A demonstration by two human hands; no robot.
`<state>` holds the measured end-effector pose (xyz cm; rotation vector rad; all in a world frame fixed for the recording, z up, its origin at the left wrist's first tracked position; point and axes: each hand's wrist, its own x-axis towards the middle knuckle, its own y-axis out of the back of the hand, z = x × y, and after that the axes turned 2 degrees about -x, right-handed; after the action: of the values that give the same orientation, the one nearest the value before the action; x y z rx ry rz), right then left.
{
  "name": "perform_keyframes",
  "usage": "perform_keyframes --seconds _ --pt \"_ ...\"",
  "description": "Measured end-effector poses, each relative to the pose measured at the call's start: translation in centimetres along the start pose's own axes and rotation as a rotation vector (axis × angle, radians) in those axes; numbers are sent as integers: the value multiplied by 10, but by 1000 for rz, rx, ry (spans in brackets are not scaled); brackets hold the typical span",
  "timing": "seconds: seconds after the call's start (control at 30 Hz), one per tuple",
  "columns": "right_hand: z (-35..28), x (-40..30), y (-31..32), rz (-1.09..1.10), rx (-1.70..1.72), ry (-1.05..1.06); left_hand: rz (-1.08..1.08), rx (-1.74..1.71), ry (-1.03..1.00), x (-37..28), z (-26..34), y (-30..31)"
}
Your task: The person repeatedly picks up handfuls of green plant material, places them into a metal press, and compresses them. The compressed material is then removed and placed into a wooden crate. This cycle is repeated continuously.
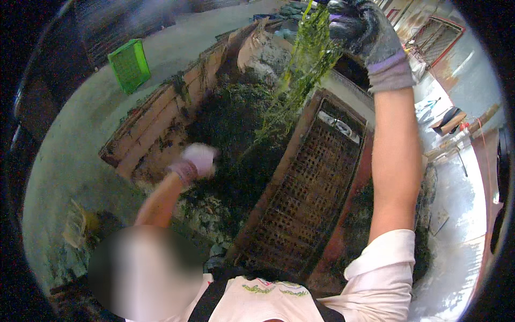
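At the top, my right hand wears a dark-coated knit glove and is closed around a bunch of stringy green plant matter. The strands hang down over a dark heap of greens inside a brick-walled enclosure. My left hand, in a pale glove with a purple cuff, is blurred at the near left side of that heap. Whether its fingers are apart or closed does not show. Right of the heap lies a long perforated brown panel in a raised frame.
A low brick wall borders the heap on the left. On the floor beyond stands a green plastic crate. A pale sack lies at the back. To the right are a wooden pole and a red-framed mesh panel.
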<state>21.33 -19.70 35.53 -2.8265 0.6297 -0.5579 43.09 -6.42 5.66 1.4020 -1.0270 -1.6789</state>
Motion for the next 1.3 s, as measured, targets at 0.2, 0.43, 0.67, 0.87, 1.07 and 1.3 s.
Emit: perform_keyframes --seconds 0.2,0.43,0.67,0.87,1.07,1.3 --pt "43 5 37 -68 187 47 587 -1169 -913 13 69 138" --pt "29 -46 80 396 -549 164 227 -948 -430 51 6 11" --pt "155 -46 74 213 -349 70 506 -759 -1010 38 23 184" --pt "67 -56 36 147 -424 -160 517 -1294 -868 50 32 139" --pt "-9 -57 59 312 -278 188 431 -999 -506 58 -12 38" --pt "-28 -85 70 346 -374 137 362 -1143 -350 19 -6 88"
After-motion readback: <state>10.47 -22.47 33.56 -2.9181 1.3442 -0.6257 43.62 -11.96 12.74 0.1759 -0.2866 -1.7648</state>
